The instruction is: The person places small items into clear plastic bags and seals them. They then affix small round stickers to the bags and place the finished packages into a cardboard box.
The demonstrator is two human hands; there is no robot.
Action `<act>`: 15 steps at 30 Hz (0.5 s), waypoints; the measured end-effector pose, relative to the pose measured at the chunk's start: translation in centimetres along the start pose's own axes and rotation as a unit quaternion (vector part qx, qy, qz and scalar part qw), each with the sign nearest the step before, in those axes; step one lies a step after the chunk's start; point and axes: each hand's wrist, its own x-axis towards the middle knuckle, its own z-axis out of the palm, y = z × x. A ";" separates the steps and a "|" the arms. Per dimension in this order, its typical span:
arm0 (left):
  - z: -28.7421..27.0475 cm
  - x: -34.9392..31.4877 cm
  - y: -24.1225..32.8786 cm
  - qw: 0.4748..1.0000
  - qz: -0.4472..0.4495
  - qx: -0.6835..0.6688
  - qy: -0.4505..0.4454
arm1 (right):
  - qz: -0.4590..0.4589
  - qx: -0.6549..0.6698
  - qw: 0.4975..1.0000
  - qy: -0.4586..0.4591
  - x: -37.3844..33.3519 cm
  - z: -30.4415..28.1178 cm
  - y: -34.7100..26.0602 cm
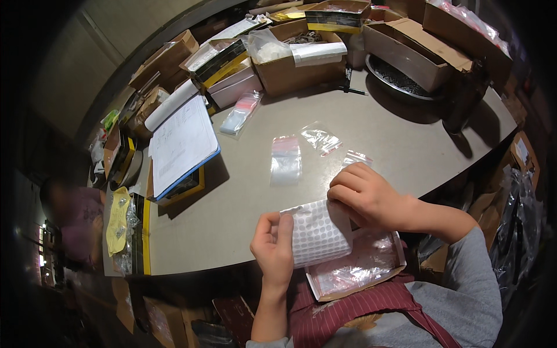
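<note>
Boxes ring the table (pixel 243 197); both hands' fingers (pixel 348 184) grasp a dotted sheet (pixel 319 232) among bags (pixel 286 159).

Two bare hands, the left hand (pixel 274 246) and the right hand (pixel 364 194), share one white sheet of small round stickers (pixel 319 232). Three small clear zip bags with red seal strips lie apart on the grey tabletop (pixel 243 197): one (pixel 286 159), a second (pixel 322 139) and a third (pixel 355 158). One stack of such bags (pixel 241 113) sits farther back. One shallow cardboard tray of clear bags (pixel 360 267) rests at the table edge. One open blue-edged binder of white paper (pixel 183 145) lies on the left.
</note>
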 end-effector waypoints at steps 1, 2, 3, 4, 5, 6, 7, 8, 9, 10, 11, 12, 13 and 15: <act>0.0 0.0 0.0 1.000 -0.001 0.004 0.011 | 0.001 0.013 1.000 -0.002 0.0 0.0 0.0; 0.1 0.1 0.1 1.000 -0.003 0.007 0.022 | 0.003 0.027 1.000 -0.005 0.1 0.0 0.0; 0.0 0.1 0.2 0.999 -0.005 0.011 0.033 | 0.005 0.040 0.999 -0.007 0.1 -0.1 0.0; -0.2 0.2 0.2 0.999 0.003 0.015 0.043 | 0.048 0.056 0.997 0.003 0.3 -0.6 0.6; -0.5 0.5 0.4 0.999 0.011 0.018 0.047 | 0.096 0.068 0.993 0.016 0.3 -1.6 1.8; -1.0 0.7 0.5 0.998 0.020 0.021 0.053 | 0.141 0.080 0.986 0.028 0.3 -2.5 2.9; -1.7 0.9 0.4 0.998 0.016 0.025 0.050 | 0.167 0.066 0.984 0.007 0.0 -2.9 4.0; -2.2 1.1 0.4 0.999 0.017 0.025 0.044 | 0.192 0.049 0.980 -0.013 -0.4 -3.3 5.2; -2.7 1.3 0.3 0.999 0.018 0.027 0.041 | 0.214 0.036 0.976 -0.033 -0.7 -3.2 6.0; -3.0 1.4 0.3 0.999 0.019 0.028 0.039 | 0.202 0.025 0.978 -0.043 -0.9 -2.8 6.2; -3.3 1.4 0.3 0.999 0.018 0.018 0.033 | 0.189 0.015 0.980 -0.055 -1.1 -2.2 6.2; -3.4 1.5 0.2 0.999 0.019 0.011 0.034 | 0.177 0.006 0.982 -0.066 -1.2 -1.9 6.1; -3.5 1.5 0.1 0.999 0.019 0.005 0.035 | 0.182 -0.003 0.981 -0.060 -0.9 -1.6 5.9; -3.8 1.5 -0.3 0.999 0.021 0.000 0.045 | 0.192 -0.033 0.979 -0.065 -0.1 -1.7 6.6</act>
